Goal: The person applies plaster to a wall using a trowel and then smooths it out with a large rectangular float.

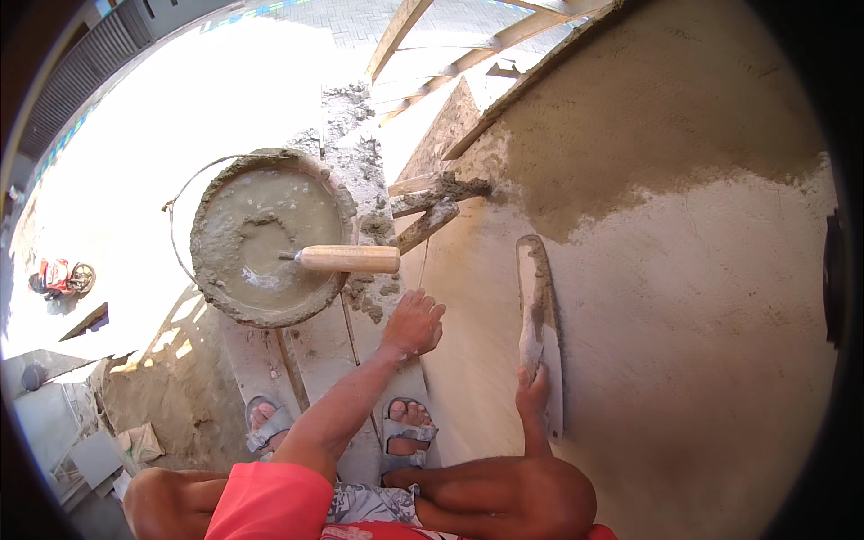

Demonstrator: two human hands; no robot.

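My right hand (533, 389) is wrapped round a long plastering float (531, 310) smeared with mortar, its flat side against the wall. My left hand (414, 324) hovers by the edge of the planks with its fingers loosely bent and apart, and I see nothing in it. Just beyond it, the wooden handle of a trowel (349, 259) juts over the rim of a bucket (209, 297). The trowel's blade is sunk out of sight in the wet grey mortar (297, 211).
Mortar-spattered planks (310, 360) carry the bucket and my sandalled feet. Wooden braces (430, 220) meet the wall (684, 297), whose upper part is darker, wet plaster. A motorcycle (65, 277) stands far below to the left.
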